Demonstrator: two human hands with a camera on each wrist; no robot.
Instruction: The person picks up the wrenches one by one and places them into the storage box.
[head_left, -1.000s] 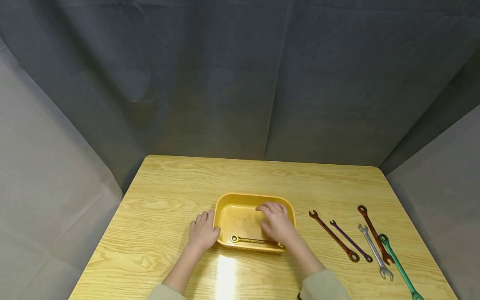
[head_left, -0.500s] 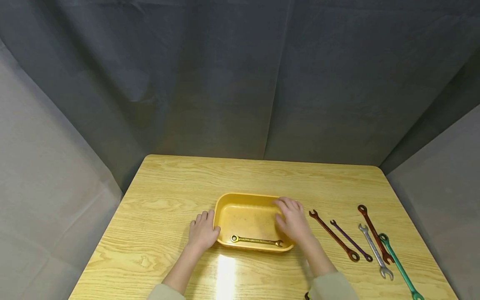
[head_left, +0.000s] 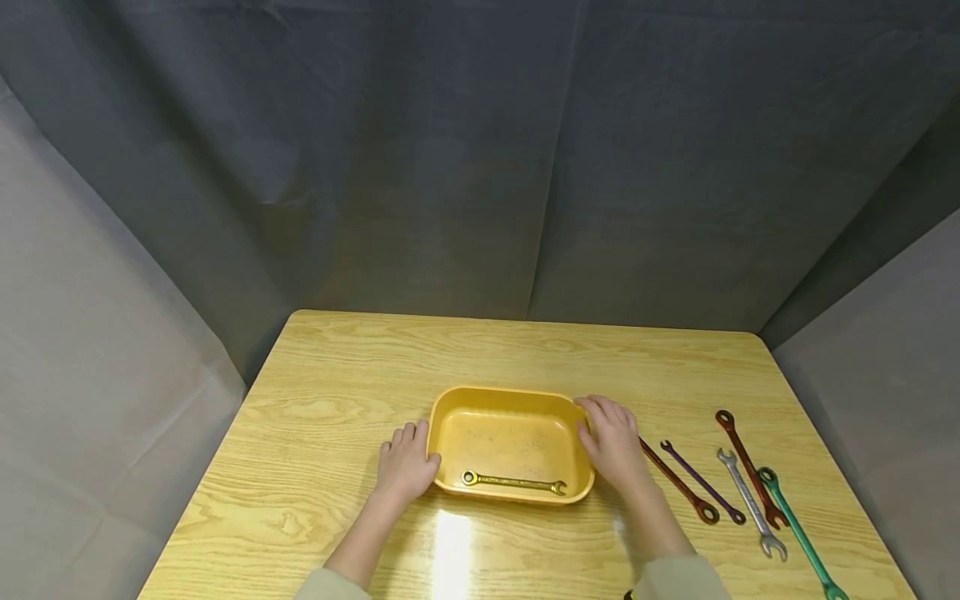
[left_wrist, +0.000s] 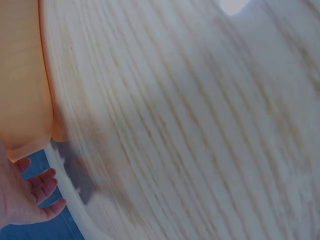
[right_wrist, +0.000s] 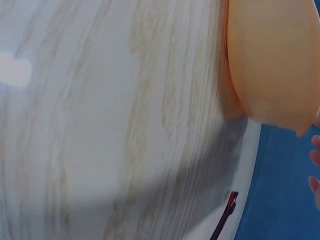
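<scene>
Yellow plastic tray (head_left: 450,398) at the centre of the wooden surface (head_left: 337,367), flanked by both hands. One gold wrench (head_left: 513,482) lies flat inside the tray along its near wall. The left hand (head_left: 405,463) rests on the surface against the tray's left wall, fingers relaxed and extended, thumb touching the rim, holding nothing. The right hand (head_left: 613,442) lies at the tray's right wall, fingers loosely bent over the rim, thumb toward the inside; it carries no tool. To the right, five wrenches remain on the surface: a dark red wrench (head_left: 678,482) just beside the right hand, then a purple wrench (head_left: 703,482), a silver wrench (head_left: 752,505), a second red wrench (head_left: 748,468) and a green wrench (head_left: 798,531) at the far right. Judged from this layout, one of six wrenches is stowed and five are left outside; whether the others are meant for the tray cannot be told
</scene>
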